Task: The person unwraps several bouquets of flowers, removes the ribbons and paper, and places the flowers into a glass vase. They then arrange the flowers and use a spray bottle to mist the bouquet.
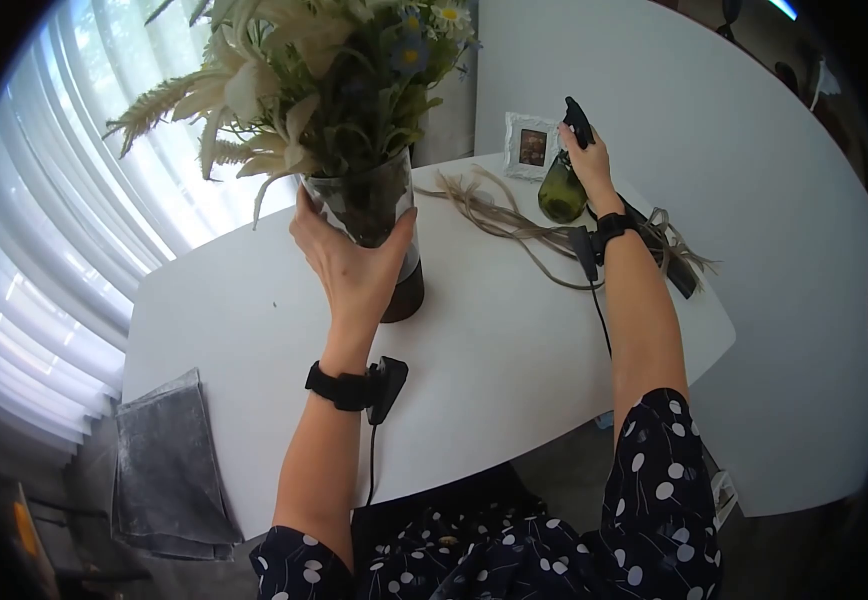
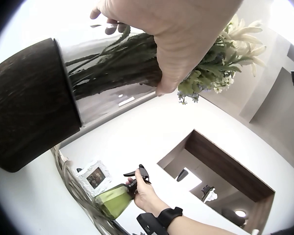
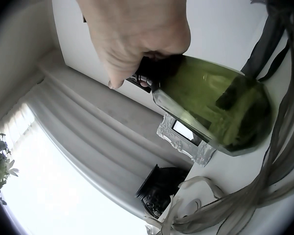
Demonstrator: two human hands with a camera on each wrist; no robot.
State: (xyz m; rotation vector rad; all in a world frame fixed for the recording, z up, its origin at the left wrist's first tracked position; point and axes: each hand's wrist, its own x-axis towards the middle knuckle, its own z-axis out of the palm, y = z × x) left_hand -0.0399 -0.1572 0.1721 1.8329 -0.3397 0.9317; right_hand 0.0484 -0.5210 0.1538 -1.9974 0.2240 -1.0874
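My left hand point(image 1: 352, 262) grips a clear glass vase point(image 1: 384, 190) with a dark base, thumb on one side and fingers round the other. White lilies point(image 1: 244, 85), daisies and green stems fill it. In the left wrist view, the dark base point(image 2: 32, 105) and the stems inside the glass show close up. At the far right of the table, my right hand point(image 1: 594, 172) holds a green spray bottle point(image 1: 560, 192) by its neck, below the black trigger head. Liquid shows inside the bottle point(image 3: 215, 105) in the right wrist view.
Long grey-brown ribbons point(image 1: 499, 218) lie tangled near the bottle. Behind it stands a white ornate photo frame point(image 1: 531, 148). A folded grey cloth point(image 1: 169, 470) hangs over the white table's point(image 1: 244, 310) left edge. A small black ornate object point(image 3: 161, 188) sits past the frame.
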